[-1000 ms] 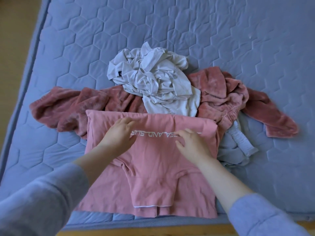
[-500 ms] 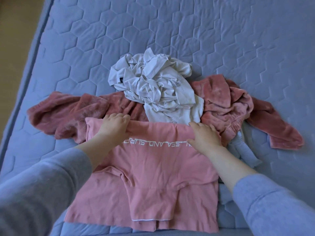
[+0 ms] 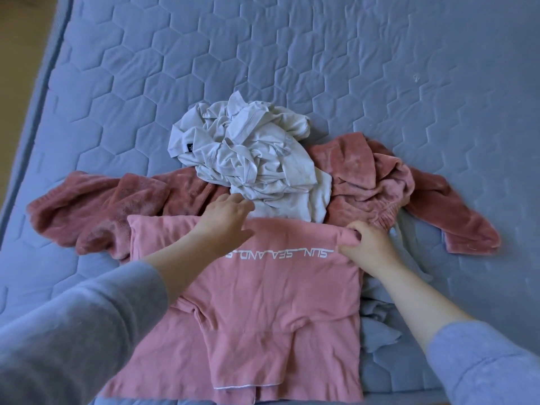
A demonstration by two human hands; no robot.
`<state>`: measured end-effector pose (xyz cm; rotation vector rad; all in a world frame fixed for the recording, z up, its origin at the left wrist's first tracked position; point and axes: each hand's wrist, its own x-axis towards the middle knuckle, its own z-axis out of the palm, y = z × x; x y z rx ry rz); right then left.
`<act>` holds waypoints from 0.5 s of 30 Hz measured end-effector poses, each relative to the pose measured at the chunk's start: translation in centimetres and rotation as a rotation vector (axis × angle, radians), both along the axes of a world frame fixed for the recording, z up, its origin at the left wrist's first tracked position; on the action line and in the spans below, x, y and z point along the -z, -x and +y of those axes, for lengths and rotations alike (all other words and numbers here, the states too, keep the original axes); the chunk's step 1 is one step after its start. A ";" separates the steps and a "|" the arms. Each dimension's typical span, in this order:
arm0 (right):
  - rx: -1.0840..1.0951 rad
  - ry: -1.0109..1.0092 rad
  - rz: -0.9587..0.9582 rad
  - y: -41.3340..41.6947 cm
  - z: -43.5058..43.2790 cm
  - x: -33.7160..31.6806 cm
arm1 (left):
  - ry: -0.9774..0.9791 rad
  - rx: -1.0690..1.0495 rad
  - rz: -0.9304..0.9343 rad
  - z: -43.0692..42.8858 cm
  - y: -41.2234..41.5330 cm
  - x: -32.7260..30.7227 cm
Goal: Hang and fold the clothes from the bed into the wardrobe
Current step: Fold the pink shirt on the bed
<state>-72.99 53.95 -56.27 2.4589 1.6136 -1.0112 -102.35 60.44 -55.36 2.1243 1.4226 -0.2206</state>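
A pink T-shirt (image 3: pixel 271 311) with white lettering lies partly folded on the near side of the blue quilted bed (image 3: pixel 321 68). My left hand (image 3: pixel 225 223) rests flat, fingers spread, on the shirt's far edge near its middle. My right hand (image 3: pixel 365 247) pinches the shirt's far right corner, which curls up between thumb and fingers. Behind the shirt lies a fuzzy dark pink garment (image 3: pixel 93 209), spread left to right. A crumpled white garment (image 3: pixel 254 153) sits on top of it. A pale blue garment (image 3: pixel 377 323) shows beside the shirt's right edge.
The mattress edge and a tan floor (image 3: pixel 20 54) run along the left. The bed's near edge sits just below the shirt's hem.
My left hand slid right along the shirt's far edge toward the white garment. My right hand moved out to the far right corner and closed on it.
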 end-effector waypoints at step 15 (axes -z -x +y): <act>0.626 -0.238 0.426 -2.0 -10.6 4.1 | 0.136 0.174 -0.199 -0.6 -18.1 1.0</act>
